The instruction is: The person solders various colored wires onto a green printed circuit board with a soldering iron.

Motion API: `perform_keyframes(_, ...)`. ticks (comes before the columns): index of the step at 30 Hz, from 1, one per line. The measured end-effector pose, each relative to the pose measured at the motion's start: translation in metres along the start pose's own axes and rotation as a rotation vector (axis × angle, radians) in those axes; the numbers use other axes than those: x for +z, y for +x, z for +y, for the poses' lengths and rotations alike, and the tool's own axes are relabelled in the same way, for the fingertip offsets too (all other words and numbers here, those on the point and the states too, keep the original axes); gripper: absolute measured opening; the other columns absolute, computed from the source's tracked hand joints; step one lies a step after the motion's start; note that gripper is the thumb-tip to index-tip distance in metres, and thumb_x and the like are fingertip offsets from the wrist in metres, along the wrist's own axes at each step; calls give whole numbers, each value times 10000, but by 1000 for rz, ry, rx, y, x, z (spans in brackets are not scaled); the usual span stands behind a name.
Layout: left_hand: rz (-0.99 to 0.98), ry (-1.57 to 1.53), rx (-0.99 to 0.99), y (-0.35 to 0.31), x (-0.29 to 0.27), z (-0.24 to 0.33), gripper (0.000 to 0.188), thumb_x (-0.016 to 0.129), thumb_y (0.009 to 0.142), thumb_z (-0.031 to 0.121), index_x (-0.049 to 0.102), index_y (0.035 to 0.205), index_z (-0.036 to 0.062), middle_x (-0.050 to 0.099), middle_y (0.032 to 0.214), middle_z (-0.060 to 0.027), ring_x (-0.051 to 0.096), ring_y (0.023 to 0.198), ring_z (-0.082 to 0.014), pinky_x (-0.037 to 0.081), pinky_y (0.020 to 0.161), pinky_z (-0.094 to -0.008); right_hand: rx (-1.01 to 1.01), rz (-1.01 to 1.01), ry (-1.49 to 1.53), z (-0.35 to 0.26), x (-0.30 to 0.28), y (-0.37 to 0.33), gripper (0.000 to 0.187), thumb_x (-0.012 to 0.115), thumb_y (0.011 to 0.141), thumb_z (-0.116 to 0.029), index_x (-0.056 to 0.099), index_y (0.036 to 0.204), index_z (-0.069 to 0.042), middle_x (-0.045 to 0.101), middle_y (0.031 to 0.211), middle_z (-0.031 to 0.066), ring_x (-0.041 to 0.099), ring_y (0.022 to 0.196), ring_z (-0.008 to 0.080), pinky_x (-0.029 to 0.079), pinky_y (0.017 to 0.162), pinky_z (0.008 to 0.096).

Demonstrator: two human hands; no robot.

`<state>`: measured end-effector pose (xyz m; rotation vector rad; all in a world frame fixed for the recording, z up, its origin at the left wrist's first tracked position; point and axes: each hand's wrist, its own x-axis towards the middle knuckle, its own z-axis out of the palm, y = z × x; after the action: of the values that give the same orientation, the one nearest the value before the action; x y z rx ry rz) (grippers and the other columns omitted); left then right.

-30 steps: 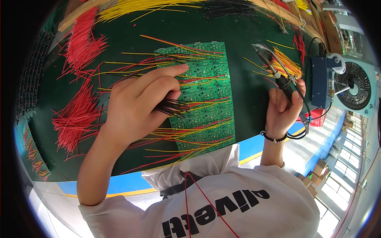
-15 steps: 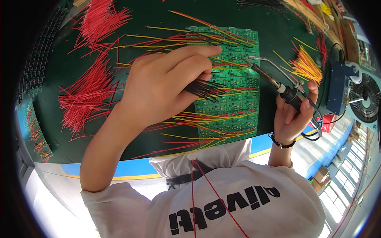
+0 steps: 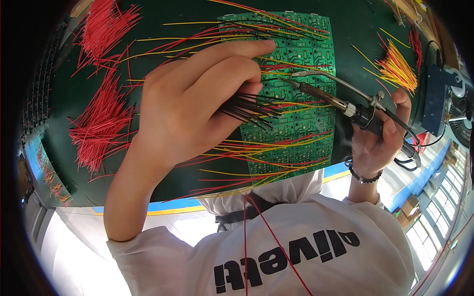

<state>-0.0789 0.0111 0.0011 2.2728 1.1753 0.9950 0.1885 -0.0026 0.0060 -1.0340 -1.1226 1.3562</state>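
A green circuit board panel (image 3: 308, 52) lies on the dark green table, with red, yellow and black wires running across it and off its left side. My left hand (image 3: 197, 96) is closed over the panel's left part, gripping a bundle of black wires (image 3: 252, 109); its index finger points across the panel. From the right, my right hand (image 3: 377, 140) grips a soldering iron (image 3: 340, 104) with a thin metal tube along it. The iron's tip meets the middle of the panel, close to a black wire end by my left fingertips. Faint smoke hangs near my right hand.
Two heaps of red wires (image 3: 101, 126) lie to the left. Further left stand more circuit boards (image 3: 44, 93). A bunch of yellow and red wires (image 3: 397, 69) rests at the right, near a blue device (image 3: 429, 101) and a black fan (image 3: 460, 123).
The iron's tip has come left and down onto the panel, closer to my left fingertips. My left hand keeps its hold on the black wires. The whole view has shifted slightly.
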Motion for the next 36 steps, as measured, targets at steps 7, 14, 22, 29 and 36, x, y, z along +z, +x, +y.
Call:
perform_keyframes(7,-3,-1,-1,1,0,0,138,629,699,-48,550,800,4,630,954,-165,626,760,-211,501,615,-241,-25,-24,-50,1,4,0,490,451,809,-226,247,1195,-4,306,366,-36,391,384,94,404,538,247)
perform_keyframes(14,-5,0,-2,2,0,0,142,629,689,-56,549,793,-1,630,954,-169,624,758,-212,498,621,-241,-37,-13,-80,0,5,1,486,449,805,-223,254,1194,-6,286,358,-43,352,357,83,389,501,244)
perform_keyframes(22,-14,-1,-2,2,-1,1,137,625,690,-57,549,789,-2,629,953,-170,623,751,-209,497,614,-239,-55,-69,9,2,2,1,466,435,817,-193,249,1198,0,286,360,-39,330,343,77,412,528,252)
perform_keyframes(29,-17,6,5,2,-1,1,145,626,683,-63,549,792,-5,629,955,-173,624,753,-211,497,615,-239,-39,-56,23,0,2,1,464,430,817,-190,244,1197,1,290,364,-38,352,349,82,441,574,270)
perform_keyframes(36,-7,1,15,2,0,-1,146,624,683,-69,548,793,-8,628,951,-181,620,734,-203,494,598,-235,-36,-64,-18,1,1,2,465,429,810,-190,245,1191,4,275,357,-44,336,340,74,419,530,246)
